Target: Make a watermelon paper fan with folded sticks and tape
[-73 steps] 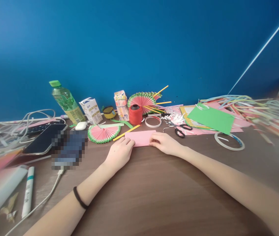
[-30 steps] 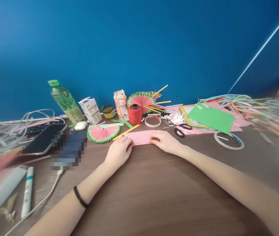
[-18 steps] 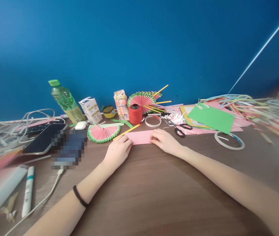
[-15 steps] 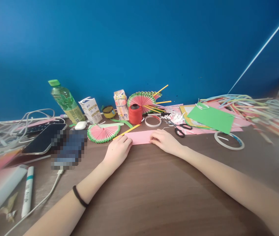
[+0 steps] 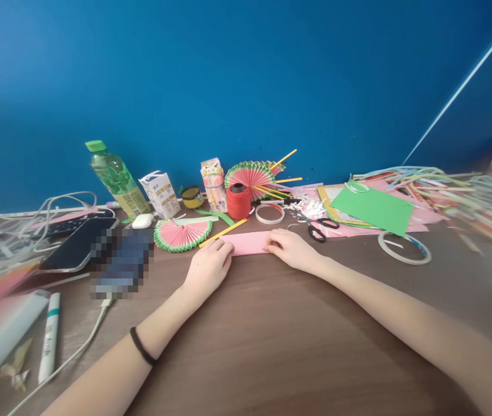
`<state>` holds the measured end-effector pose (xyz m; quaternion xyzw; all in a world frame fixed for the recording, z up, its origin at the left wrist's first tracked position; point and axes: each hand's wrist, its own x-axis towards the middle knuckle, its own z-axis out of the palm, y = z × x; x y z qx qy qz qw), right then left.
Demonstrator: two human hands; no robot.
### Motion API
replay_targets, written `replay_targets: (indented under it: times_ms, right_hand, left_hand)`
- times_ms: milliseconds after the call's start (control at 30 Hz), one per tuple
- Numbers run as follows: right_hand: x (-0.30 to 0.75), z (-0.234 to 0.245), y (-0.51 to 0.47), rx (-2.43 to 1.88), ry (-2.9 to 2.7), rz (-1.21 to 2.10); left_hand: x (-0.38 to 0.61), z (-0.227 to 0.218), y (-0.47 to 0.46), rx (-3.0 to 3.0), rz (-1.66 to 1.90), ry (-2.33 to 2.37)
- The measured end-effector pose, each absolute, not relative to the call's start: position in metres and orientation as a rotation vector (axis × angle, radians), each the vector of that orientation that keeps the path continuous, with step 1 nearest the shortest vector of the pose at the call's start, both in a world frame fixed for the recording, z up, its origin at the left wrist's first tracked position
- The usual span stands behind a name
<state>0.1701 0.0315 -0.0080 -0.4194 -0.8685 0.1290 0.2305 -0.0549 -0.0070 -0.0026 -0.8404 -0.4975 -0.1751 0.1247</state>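
Pink paper on the counter, left hand and right hand pinching near its ends. Uneven finger pressure could skew it; yellow stick close behind might snag.

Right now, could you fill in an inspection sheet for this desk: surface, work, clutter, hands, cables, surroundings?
Surface: brown desk, wood-look top.
Work: pink paper, held down between the hands.
Clutter: scissors, red thread spool, bottle, white marker, green paper.
Hands: left hand and right hand each touch one end of the pink paper.
Cables: white cable runs to a pixelated device at left.
Surroundings: blue wall behind; other people, nothing seen.
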Motion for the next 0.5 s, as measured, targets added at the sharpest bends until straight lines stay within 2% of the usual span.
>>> replay_targets:
  times_ms: [333,500]
  right_hand:
    - [0.1729,-0.0065,0.0311,-1.129,-2.462,0.196]
    - [0.1773,-0.0060,0.0325,-1.059,-2.480,0.223]
  left_hand:
    - [-0.0594,0.0004,-0.0050,-2.473,-0.503,-1.417]
    - [-0.0581,0.0010,-0.0061,-2.424,-0.434,-1.412]
